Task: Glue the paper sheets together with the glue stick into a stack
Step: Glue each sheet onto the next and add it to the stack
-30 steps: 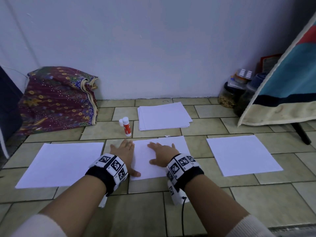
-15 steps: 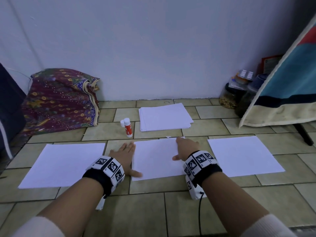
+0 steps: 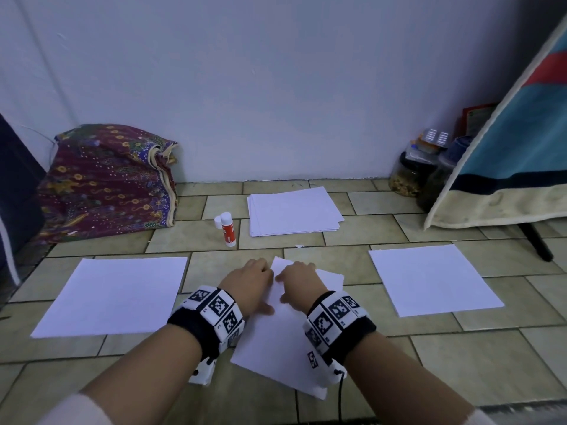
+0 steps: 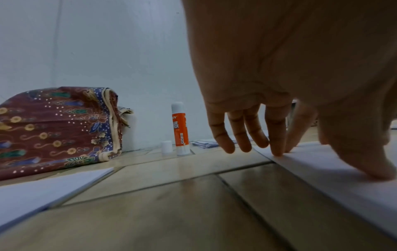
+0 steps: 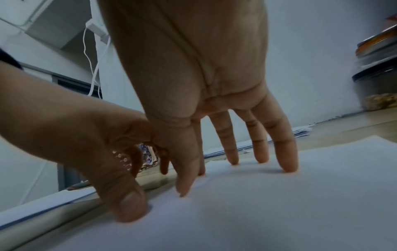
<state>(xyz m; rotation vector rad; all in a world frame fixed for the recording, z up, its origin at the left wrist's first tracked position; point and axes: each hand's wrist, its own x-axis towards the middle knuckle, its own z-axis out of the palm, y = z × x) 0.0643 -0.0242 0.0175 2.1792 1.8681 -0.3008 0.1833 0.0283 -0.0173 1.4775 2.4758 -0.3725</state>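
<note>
Head view: I am kneeling over a tiled floor and working a middle paper sheet at lower centre of the frame, which is lying skewed over another sheet whose corner is peeking out at its right. My left hand is resting with relaxed, straight fingers on the sheet's left edge, index tip and thumb touching the paper in the left wrist view, gripping nothing. My right hand is lying just beside it, fingers spread and pressing flat on the sheet, also grasping nothing. The glue stick is standing upright on the floor at upper centre, its cap off and standing beside it, with the paper pile just to its right. Single sheets are lying at the left and right of the frame, well apart from my hands.

I am judging this as the squaring-up step: to do it well, I should be swivelling the top sheet with light fingertip pressure until its edges meet those of the sheet below, then smoothing outward from the centre so any glue is bonding without wrinkles. Pressing hard while it is askew risks fixing it crooked.
</note>
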